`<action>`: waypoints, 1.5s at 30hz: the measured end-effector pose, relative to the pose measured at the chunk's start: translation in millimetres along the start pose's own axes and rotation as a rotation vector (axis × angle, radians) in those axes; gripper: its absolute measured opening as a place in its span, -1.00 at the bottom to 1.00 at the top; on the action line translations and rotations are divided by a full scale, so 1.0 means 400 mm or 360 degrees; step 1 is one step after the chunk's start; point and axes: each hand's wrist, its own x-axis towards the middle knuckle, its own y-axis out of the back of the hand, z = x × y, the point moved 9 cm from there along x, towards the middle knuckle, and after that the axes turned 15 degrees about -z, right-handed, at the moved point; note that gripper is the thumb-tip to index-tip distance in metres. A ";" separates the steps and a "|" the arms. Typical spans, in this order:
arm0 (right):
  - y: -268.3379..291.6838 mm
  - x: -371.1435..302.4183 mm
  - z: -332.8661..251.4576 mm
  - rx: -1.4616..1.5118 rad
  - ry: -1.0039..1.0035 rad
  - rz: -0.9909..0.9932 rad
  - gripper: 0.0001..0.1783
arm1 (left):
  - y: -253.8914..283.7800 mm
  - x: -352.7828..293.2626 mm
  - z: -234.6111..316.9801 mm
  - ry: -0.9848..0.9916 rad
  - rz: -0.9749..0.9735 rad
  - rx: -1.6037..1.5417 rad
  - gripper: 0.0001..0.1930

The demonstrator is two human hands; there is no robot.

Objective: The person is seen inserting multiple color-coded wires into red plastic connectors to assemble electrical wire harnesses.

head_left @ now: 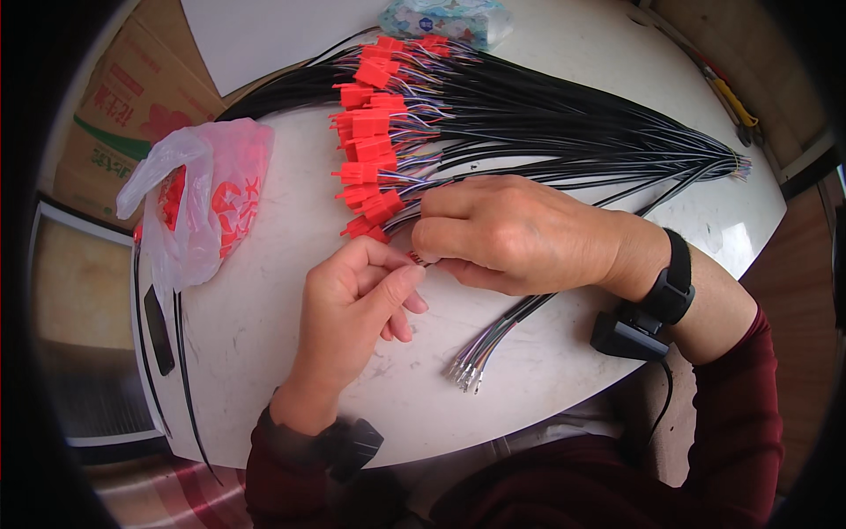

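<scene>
Near the middle of the white table, my two hands meet fingertip to fingertip. My left hand (352, 300) pinches a small red connector (416, 258) between thumb and forefinger, mostly covered by the fingers. Against it, my right hand (520, 234) is closed from above, and what its fingertips grip is hidden. Beneath my right hand, loose black cables (529, 306) run toward me and end in thin coloured wires (471, 366) with bare metal terminals. Just beyond the hands lies a row of red plastic connectors (368, 145) attached to black cables (564, 110).
At the left stands a pinkish plastic bag (211, 194) with red pieces inside, beside a cardboard box (123, 115). A tissue pack (449, 19) sits at the back. Yellow-handled pliers (736, 104) lie at the far right edge. Black cables (182, 370) hang over the left edge.
</scene>
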 end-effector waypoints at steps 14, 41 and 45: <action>-0.011 0.001 0.005 0.0110 -0.0011 -0.0081 -0.77 | 0.000 -0.006 0.015 -0.0118 0.0098 0.0239 -0.87; -0.012 -0.004 -0.032 -0.0098 0.0144 0.0069 -0.72 | 0.004 -0.002 -0.012 0.0115 -0.0142 -0.0011 -0.86; -0.001 -0.004 -0.028 0.0067 0.0155 0.0048 -0.76 | 0.007 0.002 -0.007 0.0068 -0.0120 -0.0044 -0.90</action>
